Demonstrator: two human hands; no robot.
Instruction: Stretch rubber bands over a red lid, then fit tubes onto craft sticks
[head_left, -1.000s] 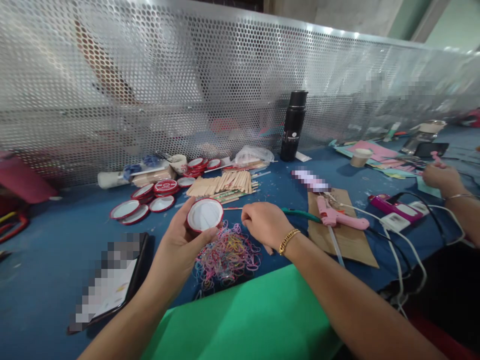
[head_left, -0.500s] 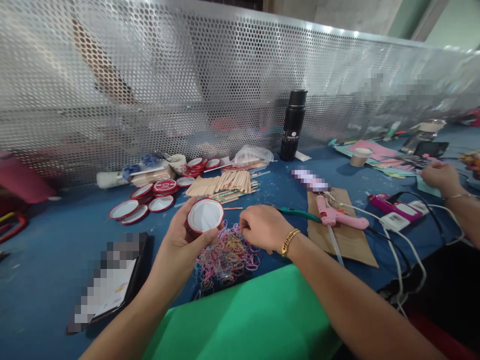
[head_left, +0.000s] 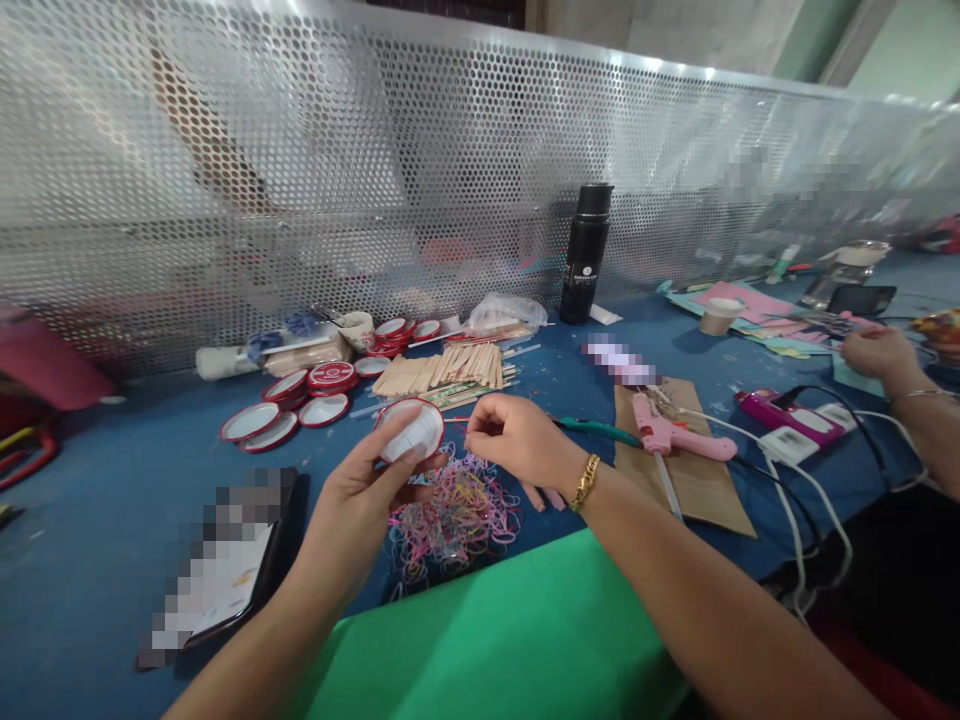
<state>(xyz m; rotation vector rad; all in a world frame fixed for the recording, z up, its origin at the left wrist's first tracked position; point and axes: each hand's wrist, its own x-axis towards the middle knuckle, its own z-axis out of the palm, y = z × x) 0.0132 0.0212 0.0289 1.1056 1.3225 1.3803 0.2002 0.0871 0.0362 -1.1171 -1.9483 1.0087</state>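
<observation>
My left hand [head_left: 367,480] is closed round a jar lid [head_left: 414,432] with a red rim, its pale inner side tilted up and its left part behind my fingers. Just right of the lid, my right hand [head_left: 510,435] is pinched, with a thin reddish rubber band [head_left: 460,428] at its fingertips, small and partly hidden. Beneath both hands lies a tangled heap of coloured rubber bands [head_left: 457,510]. Two flat pinkish sticks [head_left: 544,496] show under my right wrist.
Several red lids [head_left: 324,408] and wooden sticks [head_left: 442,370] lie behind. A phone [head_left: 232,580] is at left. To the right are a pink glue gun [head_left: 667,432] on cardboard [head_left: 712,490], cables and a purple power strip [head_left: 795,415]. A co-worker's hand [head_left: 881,355] is at far right.
My right hand has risen slightly from the rubber band heap and shifted left towards the lid. The lid has tilted and turned in my left hand. The flat sticks under my wrist have come into view.
</observation>
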